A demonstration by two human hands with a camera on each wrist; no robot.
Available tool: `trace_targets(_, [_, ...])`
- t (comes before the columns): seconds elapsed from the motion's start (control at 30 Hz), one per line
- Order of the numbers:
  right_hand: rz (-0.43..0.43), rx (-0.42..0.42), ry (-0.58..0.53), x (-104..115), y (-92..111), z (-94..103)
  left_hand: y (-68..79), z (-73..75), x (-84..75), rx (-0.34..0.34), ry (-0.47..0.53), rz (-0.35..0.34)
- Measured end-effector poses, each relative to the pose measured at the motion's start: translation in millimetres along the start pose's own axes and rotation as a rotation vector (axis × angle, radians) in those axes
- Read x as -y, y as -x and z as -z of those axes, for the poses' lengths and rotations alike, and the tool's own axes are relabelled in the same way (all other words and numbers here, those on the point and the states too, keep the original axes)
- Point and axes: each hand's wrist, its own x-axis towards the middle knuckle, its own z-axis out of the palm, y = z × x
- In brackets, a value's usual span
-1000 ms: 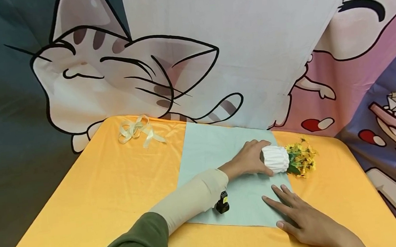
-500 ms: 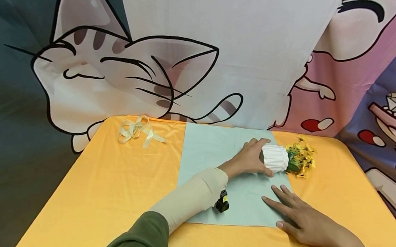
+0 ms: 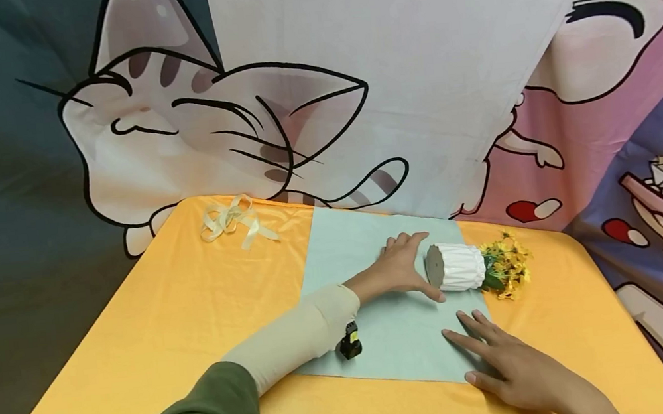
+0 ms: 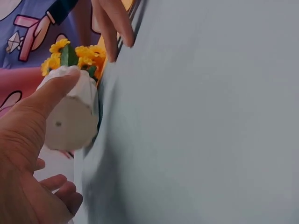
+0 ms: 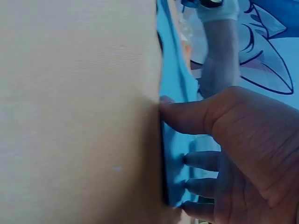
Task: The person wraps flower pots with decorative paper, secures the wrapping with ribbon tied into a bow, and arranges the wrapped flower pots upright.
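A white fluted flower pot [image 3: 460, 266] with yellow artificial flowers [image 3: 506, 265] lies on its side across the right edge of a pale blue sheet [image 3: 365, 244]. Its flat base faces my left hand [image 3: 397, 268]. That hand is spread just left of the pot, thumb and fingers apart, holding nothing. In the left wrist view the pot's base [image 4: 72, 123] shows a small hole, and the thumb overlaps the pot's side. My right hand [image 3: 511, 366] rests with fingers spread on the sheet's near right corner; in the right wrist view its fingertips [image 5: 194, 186] touch the sheet.
A loose tangle of cream ribbon [image 3: 231, 222] lies at the far left of the yellow tablecloth [image 3: 198, 313]. A backdrop with a cartoon cat [image 3: 210, 125] hangs behind the table.
My left hand has let go of the pot and drawn back to the left, uncovering its base. The pot stays lying in place. My right hand has hardly moved.
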Motion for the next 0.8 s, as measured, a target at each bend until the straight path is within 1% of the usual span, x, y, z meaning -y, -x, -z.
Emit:
trace_targets(0.2, [0.001,0.019,0.000,-0.4,-3.1,17.2,20.2,15.1,25.0,-0.007,0.026,0.055])
trace_targets(0.27, [-0.003,0.014,0.010,0.0,-6.5,24.9,27.5,19.4,34.6,-0.031,0.035,0.064])
trace_targets(0.33, [-0.007,-0.021,0.026,0.3,-10.6,32.9,34.7,22.1,44.6,-0.060,0.043,0.056])
trace_targets(0.4, [0.001,-0.099,0.049,0.5,-15.7,40.4,40.7,23.7,54.3,-0.094,0.031,0.035])
trace_targets(0.43, [0.012,-0.158,0.070,0.4,-18.5,43.8,43.7,24.2,58.9,-0.109,0.019,0.027])
trace_targets(0.5, [0.076,-0.303,0.115,-1.7,-26.4,50.2,49.1,24.6,67.3,-0.133,-0.016,0.018])
trace_targets(0.6, [0.191,-0.515,0.195,-8.3,-41.9,58.3,57.3,26.5,75.4,-0.166,-0.089,0.035])
trace_targets(0.63, [0.223,-0.561,0.212,-11.3,-47.5,60.8,60.6,28.0,76.9,-0.176,-0.112,0.045])
trace_targets(0.67, [0.238,-0.582,0.219,-14.1,-53.3,63.3,63.5,29.4,78.4,-0.188,-0.137,0.059])
trace_targets(0.7, [0.235,-0.585,0.223,-16.5,-58.6,65.6,66.6,31.1,79.6,-0.201,-0.162,0.075])
trace_targets(0.73, [0.219,-0.566,0.225,-18.6,-63.7,67.7,69.7,32.9,81.0,-0.214,-0.193,0.093])
trace_targets(0.8, [0.149,-0.478,0.223,-20.7,-73.0,72.3,75.8,37.2,83.8,-0.240,-0.246,0.134])
